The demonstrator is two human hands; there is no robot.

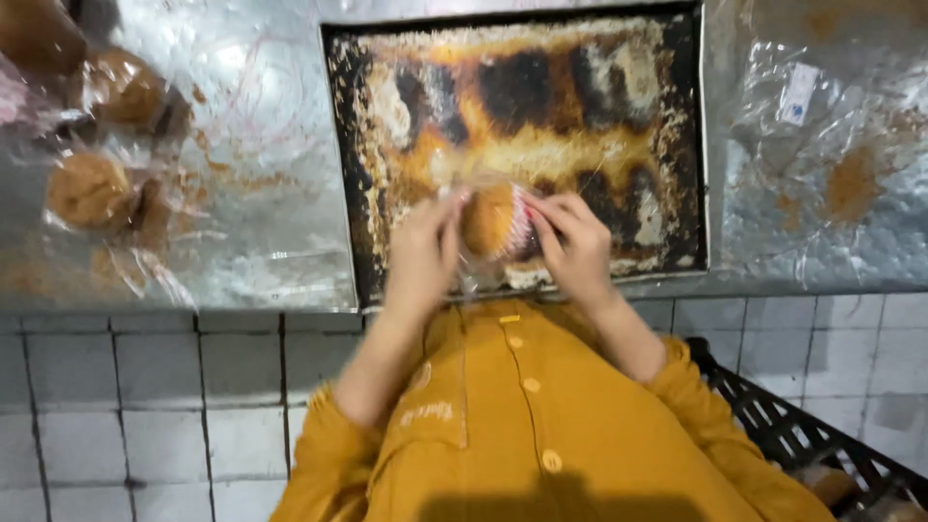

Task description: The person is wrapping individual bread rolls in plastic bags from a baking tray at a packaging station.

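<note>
Sleeves: mustard-yellow buttoned garment (522, 425) fills the near bottom of the view, both forearms rising toward the bench.
Crate: dark slatted plastic crate (802, 435) sits low at the right, off the bench, above the tiled floor (145, 387).
Left hand: the left hand (422, 253) is curled, fingers closed against the clear wrapper on the muffin's left side, just over the near edge of the bench.
Right hand: the right hand (572, 242) is also curled, fingertips pinching the wrapper and pleated paper cup on the muffin's right side.
Muffin: the golden muffin (493, 220) is held up between both hands, in a pale paper cup, above the near edge of the baking tray.
Tray: scorched, crumb-crusted baking tray (677, 145) lies at the bench's middle, bare of cakes.
Bench: foil-like silver surface (280, 174), smeared with crumbs.
Far left: wrapped muffins (92, 188) lie near the left edge; motion blur softens detail.
Far right: crumpled clear plastic bags (812, 106) toward the right edge.
Risk: I judge the thin wrapper could tear or slip under those pinching fingertips, dropping the muffin onto the dirty tray; squeezing harder could crush the soft crumb.
</note>
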